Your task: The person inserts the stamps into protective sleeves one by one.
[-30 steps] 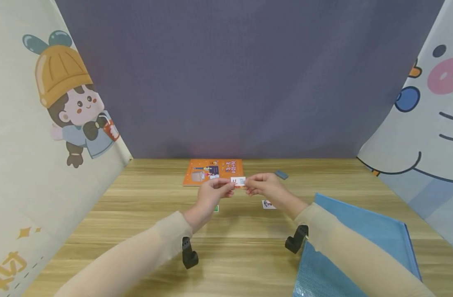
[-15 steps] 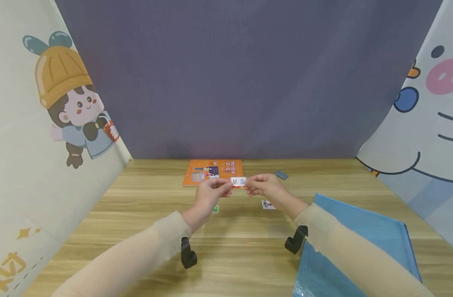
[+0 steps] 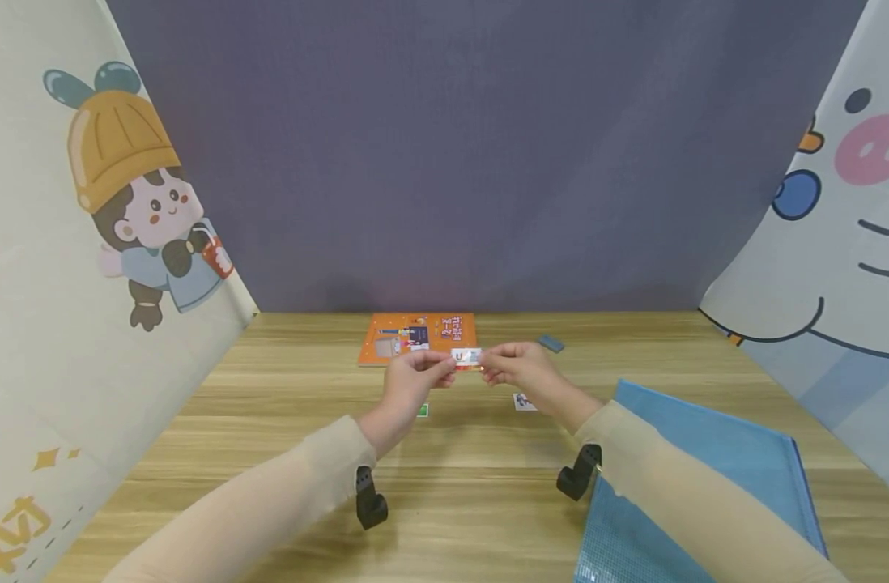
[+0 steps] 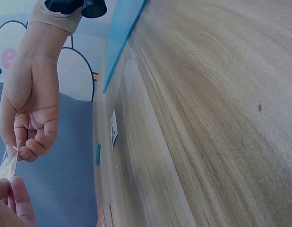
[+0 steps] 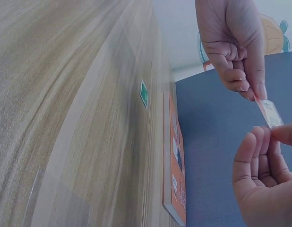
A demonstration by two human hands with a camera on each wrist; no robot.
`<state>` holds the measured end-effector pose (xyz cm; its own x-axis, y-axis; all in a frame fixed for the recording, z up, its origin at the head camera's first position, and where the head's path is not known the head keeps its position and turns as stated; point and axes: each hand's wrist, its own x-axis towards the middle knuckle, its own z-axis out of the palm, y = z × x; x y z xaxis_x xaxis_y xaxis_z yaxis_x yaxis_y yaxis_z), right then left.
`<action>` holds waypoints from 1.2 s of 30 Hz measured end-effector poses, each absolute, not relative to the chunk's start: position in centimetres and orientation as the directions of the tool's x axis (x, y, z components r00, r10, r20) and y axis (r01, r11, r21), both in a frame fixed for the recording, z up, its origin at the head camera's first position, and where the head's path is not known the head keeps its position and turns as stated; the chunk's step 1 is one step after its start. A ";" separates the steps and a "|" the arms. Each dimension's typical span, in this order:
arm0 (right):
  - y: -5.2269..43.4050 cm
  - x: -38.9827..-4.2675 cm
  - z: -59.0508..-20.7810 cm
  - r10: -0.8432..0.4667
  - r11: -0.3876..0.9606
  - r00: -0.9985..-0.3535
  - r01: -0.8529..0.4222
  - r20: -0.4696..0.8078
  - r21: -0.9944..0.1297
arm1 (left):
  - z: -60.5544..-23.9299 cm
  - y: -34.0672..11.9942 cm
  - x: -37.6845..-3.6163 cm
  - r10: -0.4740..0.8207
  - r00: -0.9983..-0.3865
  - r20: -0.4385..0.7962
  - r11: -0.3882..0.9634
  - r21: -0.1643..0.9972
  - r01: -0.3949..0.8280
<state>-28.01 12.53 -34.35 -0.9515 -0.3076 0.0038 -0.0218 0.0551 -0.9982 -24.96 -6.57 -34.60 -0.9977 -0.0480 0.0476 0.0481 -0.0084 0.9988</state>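
Note:
Both hands hold a small glossy white card (image 3: 466, 357) over the table, close to the orange book in the head view. My left hand (image 3: 410, 387) pinches its left end between thumb and fingers. At the other end, the thumb and fingertips of my right hand (image 3: 521, 369) grip it, covering part of the print. A dark U-like mark shows on its face. From the left wrist, the card (image 4: 7, 163) looks shiny like clear plastic. A green card (image 3: 423, 410), partly behind the left hand, and a picture card (image 3: 524, 402), near the right forearm, lie on the table.
An orange book (image 3: 386, 344) lies at the back of the wooden table, before a dark cloth backdrop. A grey-blue block (image 3: 550, 343) sits to its right. A blue mesh pouch (image 3: 714, 453) lies at front right, partly under the right forearm.
The print showing on the held card has changed from red marks a second ago to a U-like mark. Both hands keep their pinch and have barely moved.

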 end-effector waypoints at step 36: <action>11.9 -27.6 -35.0 -0.300 0.086 -0.954 -0.057 0.029 -0.995 | -35.4 -6.9 -25.4 -0.041 -0.999 -0.008 0.009 1.000 -0.008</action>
